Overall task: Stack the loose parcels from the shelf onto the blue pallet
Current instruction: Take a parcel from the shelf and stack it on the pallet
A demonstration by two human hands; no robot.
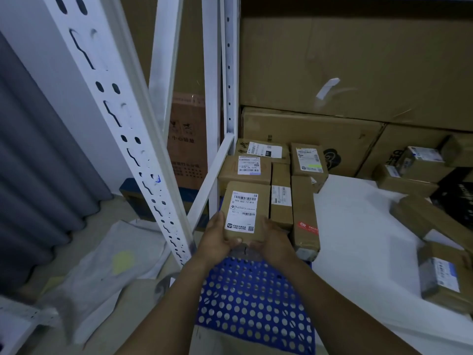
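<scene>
Clamped in the fingers of left hand and right hand, the parcel is best lowered flush onto the blue pallet.

A grey curtain hangs in folds on the left. Near it, a crumpled white plastic sheet lies on the floor, with a yellow patch on it. A reddish-brown box with printed writing stands further back. Very big cardboard boxes are piled at the back.

Labelled brown parcel above blue pallet
</scene>
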